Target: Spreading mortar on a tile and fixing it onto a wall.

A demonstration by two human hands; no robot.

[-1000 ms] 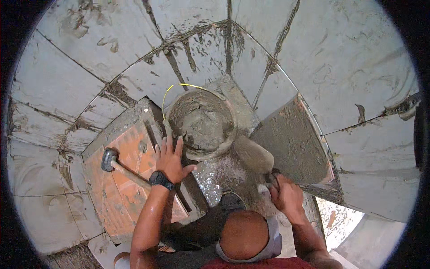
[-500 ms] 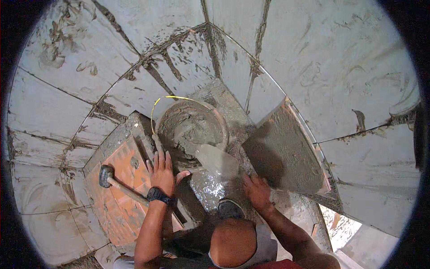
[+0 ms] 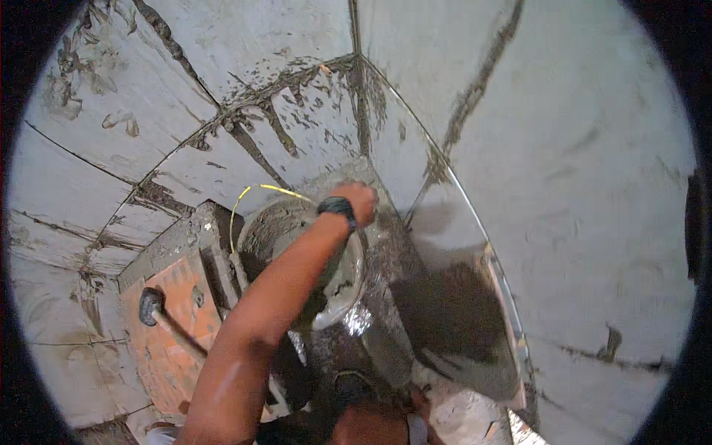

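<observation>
A round bucket [image 3: 354, 276] holds wet grey mortar [image 3: 297, 228], and its wire handle with a yellow sleeve [image 3: 261, 186] arches over the far left side. My left forearm crosses above the opening. My left hand [image 3: 356, 202], wearing a dark wristwatch [image 3: 337, 211], is closed at the bucket's far right rim; what lies inside the fingers is hidden. Low in the picture, my right hand [image 3: 419, 406] is dim and blurred beside my knee, its fingers unclear. A smeared grey flat shape [image 3: 387, 354] lies between it and the bucket.
At left, a black-headed mallet [image 3: 152, 304] lies on orange tiles [image 3: 174, 341]. A mortar-covered slab [image 3: 460, 319] leans by the right wall. Pale, mortar-smeared wall tiles [image 3: 578, 185] surround me. My bent knee [image 3: 371, 426] is at the bottom.
My left hand has gone from the bucket's near left side across to its far right rim and closed. My right hand has drawn back toward me. The view has shifted.
</observation>
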